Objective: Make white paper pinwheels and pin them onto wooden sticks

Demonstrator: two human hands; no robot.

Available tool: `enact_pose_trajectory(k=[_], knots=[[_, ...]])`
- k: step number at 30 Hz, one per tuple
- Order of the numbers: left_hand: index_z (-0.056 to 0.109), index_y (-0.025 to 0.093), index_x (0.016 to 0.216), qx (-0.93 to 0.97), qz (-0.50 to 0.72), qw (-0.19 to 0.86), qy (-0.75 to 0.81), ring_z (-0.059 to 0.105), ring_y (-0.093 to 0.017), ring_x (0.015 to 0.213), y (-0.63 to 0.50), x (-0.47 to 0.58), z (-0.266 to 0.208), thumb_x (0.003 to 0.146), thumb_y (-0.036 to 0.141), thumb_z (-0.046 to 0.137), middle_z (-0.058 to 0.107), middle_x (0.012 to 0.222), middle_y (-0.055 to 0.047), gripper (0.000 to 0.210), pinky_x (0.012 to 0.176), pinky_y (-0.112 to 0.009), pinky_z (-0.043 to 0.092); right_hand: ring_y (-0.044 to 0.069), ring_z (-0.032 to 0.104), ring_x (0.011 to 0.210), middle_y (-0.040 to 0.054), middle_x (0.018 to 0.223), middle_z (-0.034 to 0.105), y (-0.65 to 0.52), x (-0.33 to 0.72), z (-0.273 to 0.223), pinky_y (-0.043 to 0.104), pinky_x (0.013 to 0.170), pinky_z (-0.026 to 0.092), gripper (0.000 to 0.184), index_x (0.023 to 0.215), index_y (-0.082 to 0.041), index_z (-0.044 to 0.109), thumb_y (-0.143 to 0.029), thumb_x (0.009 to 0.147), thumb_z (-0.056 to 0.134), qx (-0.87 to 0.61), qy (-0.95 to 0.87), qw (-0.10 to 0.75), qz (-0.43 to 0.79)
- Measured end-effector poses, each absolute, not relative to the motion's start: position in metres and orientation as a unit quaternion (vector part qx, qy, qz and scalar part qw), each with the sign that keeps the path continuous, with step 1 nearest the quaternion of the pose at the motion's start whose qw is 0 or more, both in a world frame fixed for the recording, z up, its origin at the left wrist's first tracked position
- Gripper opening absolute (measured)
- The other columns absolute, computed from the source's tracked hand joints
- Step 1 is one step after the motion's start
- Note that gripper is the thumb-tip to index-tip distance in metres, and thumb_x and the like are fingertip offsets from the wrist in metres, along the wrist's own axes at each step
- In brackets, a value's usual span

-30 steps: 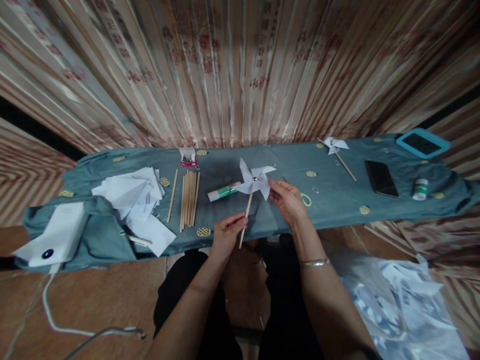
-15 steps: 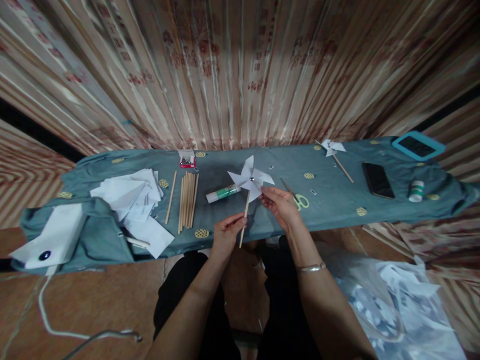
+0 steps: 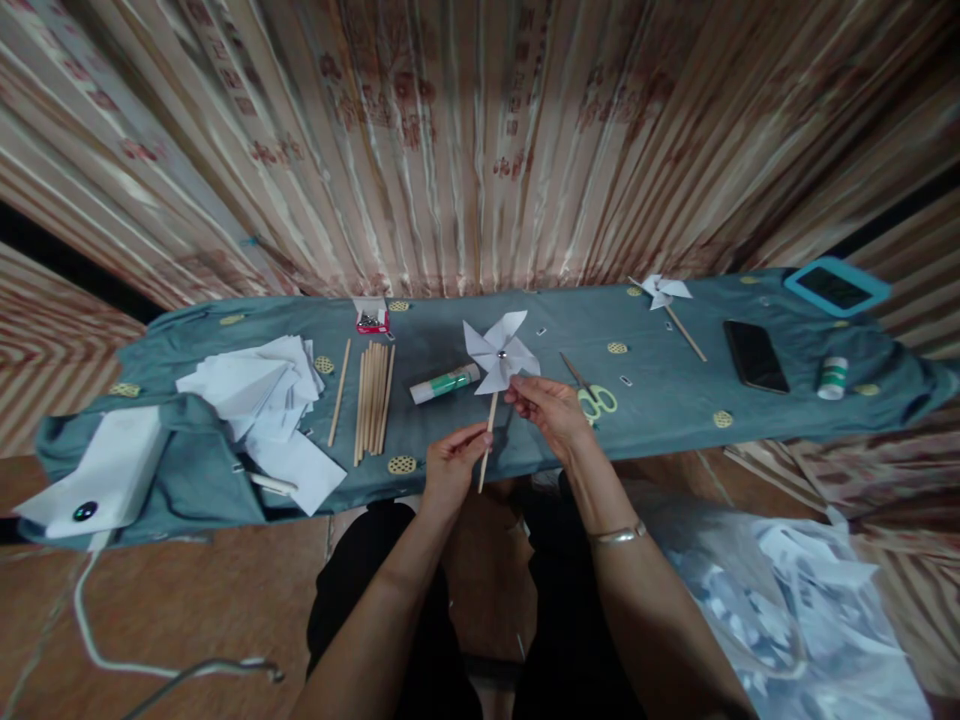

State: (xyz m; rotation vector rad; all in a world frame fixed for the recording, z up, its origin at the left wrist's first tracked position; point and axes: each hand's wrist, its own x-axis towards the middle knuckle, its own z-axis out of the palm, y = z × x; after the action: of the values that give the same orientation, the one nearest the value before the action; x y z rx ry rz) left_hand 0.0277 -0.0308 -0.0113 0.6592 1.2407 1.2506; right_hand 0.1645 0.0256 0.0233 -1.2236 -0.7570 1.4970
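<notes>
A white paper pinwheel (image 3: 502,352) with a shiny round pin at its centre is held up over the near middle of the table. Between the thumb and fingers of my left hand (image 3: 454,462) is its wooden stick (image 3: 490,420), gripped near the lower end. My right hand (image 3: 551,412) is closed, its fingertips pinched together at the lower right blade. A glue stick (image 3: 444,384) lies just left of the pinwheel. Right of my right hand are scissors with green handles (image 3: 598,401).
Left on the cloth-covered table (image 3: 660,400) are wooden sticks (image 3: 373,400), white paper sheets (image 3: 259,385), a red box of pins (image 3: 371,318) and a white device (image 3: 112,470). Rightward lie another pinwheel (image 3: 664,290), a phone (image 3: 755,356), a small tube (image 3: 833,378) and a blue-framed screen (image 3: 836,287).
The pinwheel's blades have turned a little on the stick. My right hand has shifted slightly left along with the blade edge, while my left hand keeps its hold on the stick.
</notes>
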Motion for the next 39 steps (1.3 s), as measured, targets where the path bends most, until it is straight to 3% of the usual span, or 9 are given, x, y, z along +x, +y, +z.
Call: enact_pose_trajectory(k=[12, 14, 17, 20, 24, 31, 39], knots=[[0.078, 0.017, 0.079, 0.243, 0.559, 0.591, 0.528, 0.06, -0.011, 0.059, -0.027, 0.029, -0.012, 0.052, 0.032, 0.084, 0.073, 0.069, -0.003, 0.032, 0.065, -0.024, 0.049, 0.005, 0.043, 0.045, -0.0004, 0.052, 0.064, 0.022, 0.175, 0.024, 0.022, 0.046, 0.029, 0.037, 0.056, -0.018, 0.069, -0.052, 0.052, 0.082, -0.51, -0.408, 0.454, 0.606], [0.078, 0.017, 0.08, 0.236, 0.559, 0.594, 0.528, 0.061, -0.011, 0.06, -0.026, 0.029, -0.013, 0.052, 0.032, 0.084, 0.074, 0.07, -0.003, 0.032, 0.066, -0.024, 0.049, 0.006, 0.041, 0.045, -0.0008, 0.052, 0.064, 0.023, 0.179, 0.022, 0.023, 0.046, 0.029, 0.035, 0.055, -0.019, 0.068, -0.051, 0.053, 0.082, -0.517, -0.405, 0.483, 0.579], [0.078, 0.017, 0.08, 0.241, 0.553, 0.597, 0.529, 0.061, -0.011, 0.061, -0.028, 0.031, -0.012, 0.053, 0.032, 0.084, 0.074, 0.071, -0.004, 0.031, 0.066, -0.024, 0.05, 0.006, 0.04, 0.045, -0.0029, 0.052, 0.062, 0.028, 0.189, 0.02, 0.023, 0.047, 0.029, 0.032, 0.055, -0.021, 0.067, -0.049, 0.055, 0.082, -0.52, -0.346, 0.596, 0.504], [0.078, 0.017, 0.079, 0.255, 0.539, 0.602, 0.531, 0.062, -0.012, 0.061, -0.031, 0.032, -0.01, 0.052, 0.033, 0.085, 0.074, 0.071, -0.005, 0.032, 0.065, -0.025, 0.05, 0.008, 0.048, 0.053, -0.0031, 0.061, 0.067, 0.035, 0.199, 0.02, 0.023, 0.054, 0.037, 0.029, 0.062, -0.023, 0.068, -0.046, 0.054, 0.083, -0.528, -0.294, 0.672, 0.429], [0.078, 0.017, 0.078, 0.269, 0.513, 0.619, 0.53, 0.063, -0.013, 0.061, -0.033, 0.032, -0.008, 0.05, 0.033, 0.086, 0.074, 0.071, -0.005, 0.033, 0.067, -0.026, 0.052, 0.014, 0.06, 0.066, 0.0009, 0.075, 0.073, 0.038, 0.203, 0.023, 0.027, 0.064, 0.045, 0.037, 0.073, -0.023, 0.073, -0.054, 0.055, 0.08, -0.529, -0.309, 0.628, 0.479], [0.078, 0.017, 0.075, 0.275, 0.497, 0.631, 0.528, 0.063, -0.013, 0.061, -0.034, 0.034, -0.008, 0.047, 0.033, 0.087, 0.074, 0.068, -0.004, 0.033, 0.066, -0.026, 0.051, 0.014, 0.059, 0.061, -0.002, 0.06, 0.068, 0.037, 0.192, 0.023, 0.027, 0.06, 0.045, 0.035, 0.064, -0.023, 0.072, -0.054, 0.052, 0.083, -0.498, -0.325, 0.596, 0.54], [0.078, 0.017, 0.077, 0.29, 0.496, 0.624, 0.529, 0.063, -0.014, 0.061, -0.034, 0.034, -0.011, 0.049, 0.033, 0.086, 0.073, 0.068, -0.004, 0.033, 0.066, -0.027, 0.051, 0.017, 0.062, 0.063, -0.0001, 0.061, 0.07, 0.038, 0.191, 0.022, 0.03, 0.063, 0.047, 0.033, 0.059, -0.023, 0.071, -0.051, 0.049, 0.085, -0.494, -0.325, 0.602, 0.537]])
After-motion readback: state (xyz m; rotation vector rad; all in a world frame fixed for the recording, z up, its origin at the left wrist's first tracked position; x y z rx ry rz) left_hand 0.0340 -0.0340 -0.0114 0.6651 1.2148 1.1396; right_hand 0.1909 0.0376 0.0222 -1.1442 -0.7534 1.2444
